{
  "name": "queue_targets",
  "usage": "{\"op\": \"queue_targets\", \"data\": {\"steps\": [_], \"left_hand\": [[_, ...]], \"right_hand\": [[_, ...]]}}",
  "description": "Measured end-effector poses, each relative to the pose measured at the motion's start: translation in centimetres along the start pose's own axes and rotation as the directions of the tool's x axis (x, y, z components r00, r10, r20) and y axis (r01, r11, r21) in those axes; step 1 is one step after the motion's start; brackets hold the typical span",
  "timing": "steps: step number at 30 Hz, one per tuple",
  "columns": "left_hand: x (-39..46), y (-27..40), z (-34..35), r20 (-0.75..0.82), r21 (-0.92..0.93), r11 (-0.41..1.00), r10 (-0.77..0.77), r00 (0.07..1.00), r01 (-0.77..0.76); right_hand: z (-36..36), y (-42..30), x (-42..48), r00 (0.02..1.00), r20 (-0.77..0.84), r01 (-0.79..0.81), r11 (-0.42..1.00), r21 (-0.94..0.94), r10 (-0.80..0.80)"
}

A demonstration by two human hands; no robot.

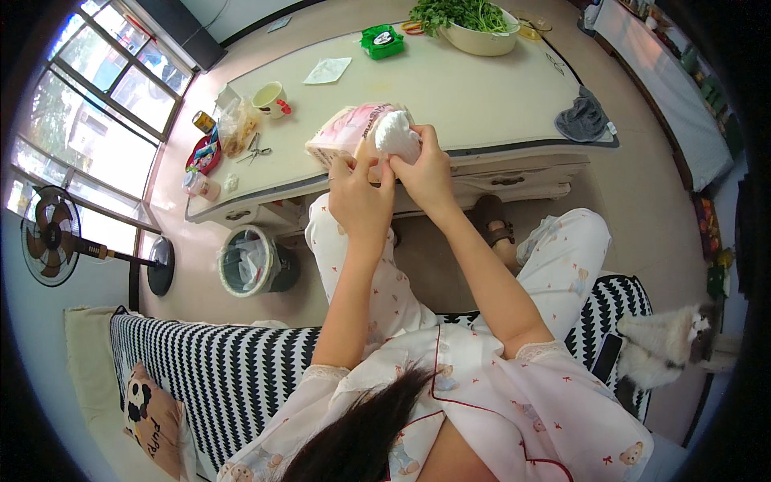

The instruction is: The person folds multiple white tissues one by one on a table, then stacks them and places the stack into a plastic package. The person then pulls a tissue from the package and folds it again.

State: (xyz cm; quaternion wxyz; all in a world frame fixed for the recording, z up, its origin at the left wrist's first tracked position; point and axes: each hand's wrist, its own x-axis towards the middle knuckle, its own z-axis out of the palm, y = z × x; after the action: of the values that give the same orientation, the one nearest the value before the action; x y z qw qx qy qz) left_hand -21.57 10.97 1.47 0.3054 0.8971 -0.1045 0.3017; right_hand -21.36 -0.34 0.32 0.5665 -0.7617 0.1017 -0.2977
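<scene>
A pink and white soft pack of tissues (pixel 351 125) lies near the front edge of the low table (pixel 385 84). At its right end is a bunched white tissue (pixel 397 137). My right hand (pixel 426 169) pinches the lower right side of that tissue between thumb and fingers. Close beside it, my left hand (pixel 360 193) is at the pack's near end, fingers bent against its wrapper; the fingertips partly hide one another, so its hold is unclear. Farther back on the table lie a flat white tissue (pixel 327 70) and a green packet (pixel 382 41).
Leafy greens fill a cream basin (pixel 482 41) at the back. A cup (pixel 270 99), a plastic bag (pixel 236 123), nail clippers (pixel 255 150) and a jar (pixel 201 185) stand left; a grey cloth (pixel 582 117) lies right. Below are a lined bin (pixel 246 260), a fan (pixel 53 235) and a cat (pixel 659 346).
</scene>
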Motion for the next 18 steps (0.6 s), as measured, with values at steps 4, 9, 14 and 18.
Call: {"op": "queue_targets", "data": {"steps": [4,9,14,18], "left_hand": [[-0.1,-0.5,0.3,-0.006,-0.116,0.992,-0.045,0.999,0.044],[-0.4,-1.7,1.0,0.008,-0.115,0.993,-0.017,1.000,0.017],[-1.6,-2.0,0.8,-0.140,-0.240,0.970,0.003,0.990,-0.037],[-2.5,-1.7,0.4,-0.175,-0.260,0.961,0.046,0.983,-0.091]], "right_hand": [[0.0,0.1,-0.8,0.995,0.016,0.094,0.996,-0.008,-0.094],[0.7,0.3,-3.1,0.965,-0.103,0.234,0.969,-0.074,-0.241],[0.6,0.3,-4.1,0.885,-0.083,0.385,0.822,-0.420,-0.457],[0.8,0.0,-4.0,0.852,-0.016,0.431,0.718,-0.546,-0.524]]}}
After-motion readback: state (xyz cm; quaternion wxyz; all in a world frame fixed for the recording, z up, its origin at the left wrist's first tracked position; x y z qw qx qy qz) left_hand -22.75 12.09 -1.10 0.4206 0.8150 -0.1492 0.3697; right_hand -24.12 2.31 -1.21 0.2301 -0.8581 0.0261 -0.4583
